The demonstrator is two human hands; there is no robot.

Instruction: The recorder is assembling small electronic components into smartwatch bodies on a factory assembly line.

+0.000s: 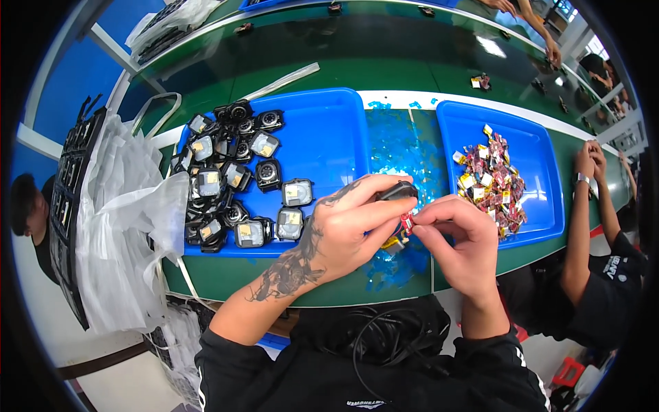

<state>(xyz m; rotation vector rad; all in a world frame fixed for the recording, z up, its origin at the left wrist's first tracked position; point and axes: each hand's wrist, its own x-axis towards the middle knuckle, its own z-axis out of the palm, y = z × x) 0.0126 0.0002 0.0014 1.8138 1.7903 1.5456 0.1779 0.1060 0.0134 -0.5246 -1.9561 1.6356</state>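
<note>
My left hand [349, 223] is closed around a black watch casing [398, 191], holding it over the table in front of me. From beneath its fingers hangs a small yellow-and-silver battery [393, 244], with a short bit of red wiring [406, 223] beside it. The thumb and forefinger of my right hand [463, 240] pinch together at that red wiring. My fingers cover most of the casing, so its inside is hidden. To the left, a blue tray [322, 123] holds many black watch casings [268, 174], some showing round backs, others film-covered faces.
At right, another blue tray [546, 185] holds a heap of small red-wired batteries [491, 182]. Blue film scraps [405, 147] litter the green table between the trays. Beyond runs a green conveyor [329, 44] with scattered parts. White plastic sheeting [123, 220] hangs at left; a co-worker's arms [583, 226] are at right.
</note>
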